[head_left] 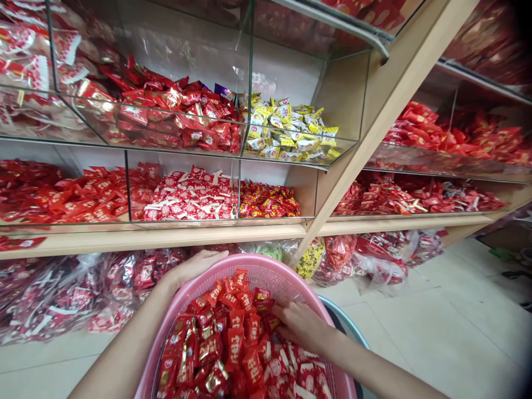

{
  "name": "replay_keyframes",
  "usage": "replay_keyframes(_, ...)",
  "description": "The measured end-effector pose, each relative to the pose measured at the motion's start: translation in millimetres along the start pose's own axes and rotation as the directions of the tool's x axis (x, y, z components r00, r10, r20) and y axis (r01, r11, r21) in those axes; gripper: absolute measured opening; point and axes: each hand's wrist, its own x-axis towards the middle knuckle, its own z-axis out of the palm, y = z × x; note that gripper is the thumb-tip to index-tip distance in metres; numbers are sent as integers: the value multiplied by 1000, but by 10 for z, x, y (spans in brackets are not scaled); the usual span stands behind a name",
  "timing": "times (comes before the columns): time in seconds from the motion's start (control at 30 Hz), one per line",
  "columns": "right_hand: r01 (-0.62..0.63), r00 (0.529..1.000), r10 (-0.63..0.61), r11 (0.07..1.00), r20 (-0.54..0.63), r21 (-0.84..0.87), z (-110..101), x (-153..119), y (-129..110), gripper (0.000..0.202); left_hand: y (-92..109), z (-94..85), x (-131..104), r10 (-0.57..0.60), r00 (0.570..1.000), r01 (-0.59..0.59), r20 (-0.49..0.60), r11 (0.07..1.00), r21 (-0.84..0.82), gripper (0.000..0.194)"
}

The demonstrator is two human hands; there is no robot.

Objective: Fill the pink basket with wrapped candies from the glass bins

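A pink plastic basket (286, 270) with a mesh wall is in front of me, heaped with red wrapped candies (235, 343). Some wrappers are plain red with gold print, others gold-ended, others red and white. My left hand (198, 267) lies along the basket's far left rim and grips it, its fingers closed over the edge. Inside the basket, at the right, my right hand (297, 321) reaches into the pile. Its fingers are bent around small red-and-yellow candies (271, 323), and the fingertips are partly hidden among the wrappers.
Clear-fronted shelf bins hold red candies (178, 111), yellow-and-white candies (291, 127) and red-white candies (193, 195). A wooden upright (399, 105) divides the shelves. Plastic bags of candy (141, 271) lie on the tiled floor (453, 310) below. A blue tub rim (347, 321) shows beneath the basket.
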Motion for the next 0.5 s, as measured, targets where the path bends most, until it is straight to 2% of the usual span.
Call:
replay_keyframes(0.07,-36,999,34,998,-31,-47,-34,-16,-19,22,-8,0,5,-2,1000,2,1,1000,0,53)
replay_keyframes(0.17,-157,984,146,981,-103,-116,-120,-41,-47,21,-16,2,8,-11,1000,11,-12,1000,-13,54)
replay_keyframes(0.27,-271,961,255,945,-109,-182,-156,-29,-99,25,-15,5,5,-17,1000,17,-24,1000,-13,55)
replay_keyframes(0.37,-317,948,306,922,-81,-222,-102,32,-177,26,-10,9,0,-4,1000,4,-9,1000,4,54)
replay_keyframes(0.5,-372,928,356,904,-113,-209,4,148,-248,25,2,16,-11,11,1000,-11,-9,1000,8,51)
